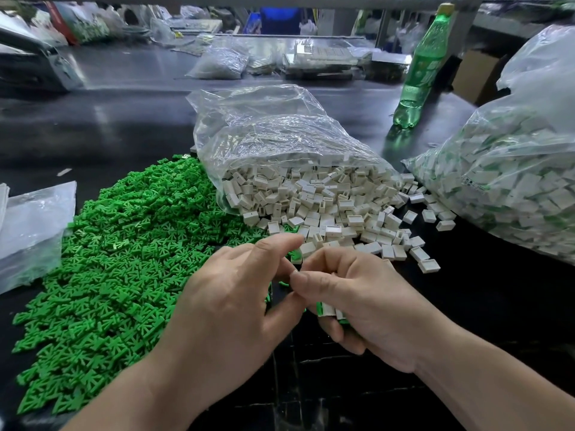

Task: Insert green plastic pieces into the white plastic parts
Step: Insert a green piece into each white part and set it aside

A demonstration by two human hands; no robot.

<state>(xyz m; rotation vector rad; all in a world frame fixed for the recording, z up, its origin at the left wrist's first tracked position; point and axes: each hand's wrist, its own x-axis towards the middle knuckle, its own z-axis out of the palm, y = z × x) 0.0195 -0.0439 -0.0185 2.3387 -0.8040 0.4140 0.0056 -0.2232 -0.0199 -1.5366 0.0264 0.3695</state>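
Note:
A wide heap of green plastic pieces (pixel 118 259) covers the dark table on the left. White plastic parts (pixel 326 209) spill from an open clear bag (pixel 273 135) in the middle. My left hand (pixel 230 303) and my right hand (pixel 357 300) meet just in front of the white pile, fingertips touching. My right hand curls around several white parts with green inserts (pixel 329 311) held in its palm. My left hand's fingers pinch toward the right thumb; what they hold is hidden.
A big clear bag of white parts with green inside (pixel 510 188) lies at the right. A green bottle (pixel 420 70) stands behind it. A flat plastic bag (pixel 31 231) lies at the left edge. More bags and trays (pixel 320 57) crowd the far side.

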